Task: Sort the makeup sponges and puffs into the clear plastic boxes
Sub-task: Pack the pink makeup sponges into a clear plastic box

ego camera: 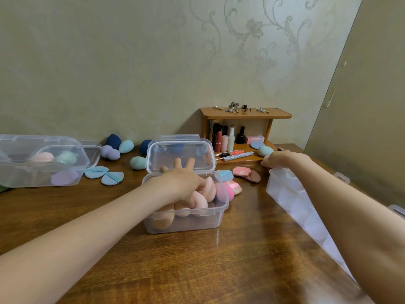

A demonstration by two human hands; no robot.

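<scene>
A clear middle box [219, 218] stands with its lid [153, 159] raised and holds several peach and pink sponges [200, 201]. My left hand [182, 183] is over this box with its fingers spread, the palm low on the sponges. My right hand [277, 159] lies curled at the far end of the long clear right box [291, 202], right beside a teal sponge [264, 150] on the shelf. What its fingers touch is hidden. A left box [26, 174] holds pastel sponges. Blue, teal and lilac sponges [109, 152] and blue puffs [112, 178] lie loose.
A small wooden shelf [245, 114] with cosmetics and jewellery stands at the back right against the wall. Pink and brown puffs [246, 173] lie between the middle box and the shelf. The wooden table [197, 266] stretches toward me.
</scene>
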